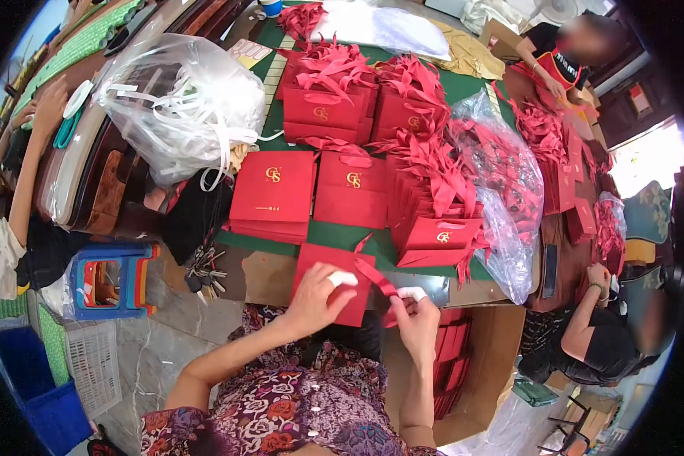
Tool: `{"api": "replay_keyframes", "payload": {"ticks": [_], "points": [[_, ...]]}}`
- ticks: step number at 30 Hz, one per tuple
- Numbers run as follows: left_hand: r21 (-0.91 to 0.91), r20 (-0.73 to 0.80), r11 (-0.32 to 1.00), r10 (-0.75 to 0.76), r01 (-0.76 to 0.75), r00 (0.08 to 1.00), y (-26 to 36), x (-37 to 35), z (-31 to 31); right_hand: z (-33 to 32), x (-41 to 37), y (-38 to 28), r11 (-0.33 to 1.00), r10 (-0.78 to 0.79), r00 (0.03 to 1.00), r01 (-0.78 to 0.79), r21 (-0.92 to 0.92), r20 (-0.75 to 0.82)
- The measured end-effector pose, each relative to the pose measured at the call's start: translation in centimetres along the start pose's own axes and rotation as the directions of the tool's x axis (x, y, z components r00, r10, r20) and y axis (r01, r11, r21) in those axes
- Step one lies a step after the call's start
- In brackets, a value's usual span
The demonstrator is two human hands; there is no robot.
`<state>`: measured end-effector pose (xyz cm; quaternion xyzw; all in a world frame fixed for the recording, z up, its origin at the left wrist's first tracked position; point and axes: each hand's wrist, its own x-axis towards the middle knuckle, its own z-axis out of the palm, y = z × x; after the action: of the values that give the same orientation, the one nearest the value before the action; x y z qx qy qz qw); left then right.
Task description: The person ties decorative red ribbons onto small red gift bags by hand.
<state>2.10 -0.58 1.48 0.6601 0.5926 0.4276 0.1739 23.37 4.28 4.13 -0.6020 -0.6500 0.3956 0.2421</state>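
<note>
Under the left hand [319, 300], at the near edge of the surface [267, 275], lies a flat red bag [313, 260]. That hand rests on it with thumb and forefinger apart, a white cover on one finger. Just to its right, the right hand [416, 323], also with a white finger cover, has its fingertips together on a red ribbon [377, 277] that slants over the bag's right side. The ribbon hangs loose, with no bow to be seen, so this bag looks unfinished; whether the ribbon is threaded through it I cannot tell.

Just beyond the left hand, a flat stack of red bags [272, 199] with gold lettering shows no ribbon on its top one, so ribbons may be lacking there. Ahead, between the hands, another flat bag [351, 199] has ribbon along its top edge.

Beyond the right hand, a packed row of bags [435, 237] bristles with ribbons, and farther ahead upright bags [323, 115] carry theirs too; these seem the more finished share. Below the right hand, a carton [498, 363] holds more red pieces [451, 351], their stage unclear.
</note>
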Motion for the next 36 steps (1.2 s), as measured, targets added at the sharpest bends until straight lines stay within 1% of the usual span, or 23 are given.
{"api": "replay_keyframes", "payload": {"ticks": [1,2,4,5,6,8,9,11,12,13,14,16,17,18,19,20,22,23,26,30,32,34,36], "points": [[-0.156,0.134,0.972,-0.155,0.175,0.979,0.9,-0.7,-0.4,0.4,0.0,-0.9,0.995,0.002,1.000,-0.004,0.098,0.019],[-0.281,0.285,0.890,-0.279,0.358,0.917,1.5,-1.3,-0.6,0.9,0.0,-1.5,0.981,0.002,0.999,-0.009,0.195,0.038],[-0.436,0.441,0.758,-0.289,0.485,0.849,1.7,-2.3,-0.1,2.5,0.4,-1.8,0.962,-0.023,0.998,0.005,0.274,0.062],[-0.495,0.466,0.704,-0.280,0.509,0.840,2.1,-2.9,-0.2,3.3,0.5,-2.2,0.952,-0.015,0.998,-0.004,0.306,0.058],[-0.428,0.479,0.747,-0.288,0.508,0.829,2.1,-3.4,-0.1,4.0,0.8,-2.6,0.941,-0.006,0.998,-0.012,0.339,0.055],[-0.392,0.582,0.748,-0.249,0.535,0.774,1.4,-3.9,-0.3,4.8,1.3,-3.7,0.921,0.000,0.998,-0.022,0.389,0.058],[-0.389,0.580,0.748,-0.254,0.537,0.774,1.2,-4.3,-0.1,5.0,1.4,-4.1,0.900,0.011,0.998,-0.034,0.435,0.055],[-0.541,0.523,0.645,-0.244,0.540,0.816,0.6,-5.4,0.6,5.7,2.0,-3.4,0.903,-0.010,1.000,-0.002,0.429,0.025],[-0.542,0.523,0.644,-0.245,0.540,0.817,0.5,-5.3,0.3,5.9,2.3,-3.3,0.907,-0.032,0.999,0.033,0.421,-0.009],[-0.544,0.595,0.551,-0.278,0.632,0.754,0.4,-5.1,-0.3,5.7,2.3,-3.8,0.887,0.034,0.999,-0.042,0.461,0.024],[-0.534,0.665,0.450,-0.300,0.716,0.684,0.3,-5.1,-0.8,5.8,2.3,-3.3,0.888,0.035,0.999,-0.044,0.458,0.026],[-0.534,0.675,0.412,-0.319,0.739,0.666,-0.2,-5.2,-1.5,6.1,2.3,-2.4,0.936,-0.016,0.999,0.027,0.351,-0.034],[-0.536,0.704,0.344,-0.321,0.771,0.633,-0.6,-5.2,-1.8,6.0,2.1,-2.0,0.937,-0.016,0.999,0.026,0.349,-0.030],[-0.536,0.731,0.276,-0.321,0.798,0.602,-1.1,-5.2,-2.1,5.8,1.8,-2.1,0.967,-0.080,0.993,0.099,0.233,-0.090],[-0.576,0.723,0.222,-0.311,0.787,0.617,-1.6,-5.3,-2.3,5.5,1.5,-2.2,0.980,-0.151,0.978,0.167,0.111,-0.142],[-0.579,0.720,0.222,-0.313,0.785,0.620,-1.8,-5.4,-2.3,5.3,1.0,-2.2,0.979,-0.154,0.978,0.170,0.111,-0.139],[-0.634,0.679,0.085,-0.415,0.769,0.606,-1.7,-5.0,-2.7,4.7,-0.3,-2.5,0.971,-0.240,0.946,0.236,-0.046,-0.217],[-0.649,0.681,0.045,-0.411,0.760,0.606,-2.3,-5.1,-2.7,4.5,-1.0,-2.8,0.953,-0.298,0.920,0.304,-0.016,-0.255],[-0.678,0.627,0.118,-0.422,0.726,0.655,-2.7,-5.2,-2.7,4.7,-3.7,-3.0,0.900,-0.433,0.822,0.415,-0.131,-0.371],[-0.697,0.611,0.117,-0.421,0.708,0.671,-3.2,-5.5,-1.9,5.6,-4.9,-3.9,0.762,-0.647,0.760,0.644,-0.062,-0.064],[-0.695,0.648,0.073,-0.369,0.716,0.666,-3.6,-5.9,-1.1,5.9,-3.9,-4.7,0.668,-0.716,0.686,0.727,-0.156,0.132],[-0.682,0.654,0.099,-0.361,0.725,0.665,-3.4,-5.4,-1.4,6.3,-3.2,-4.2,0.650,-0.733,0.664,0.748,-0.136,0.146],[-0.667,0.684,0.021,-0.379,0.745,0.623,-3.3,-5.1,-1.4,6.2,-2.6,-3.9,0.659,-0.732,0.663,0.747,-0.085,0.156]]}}
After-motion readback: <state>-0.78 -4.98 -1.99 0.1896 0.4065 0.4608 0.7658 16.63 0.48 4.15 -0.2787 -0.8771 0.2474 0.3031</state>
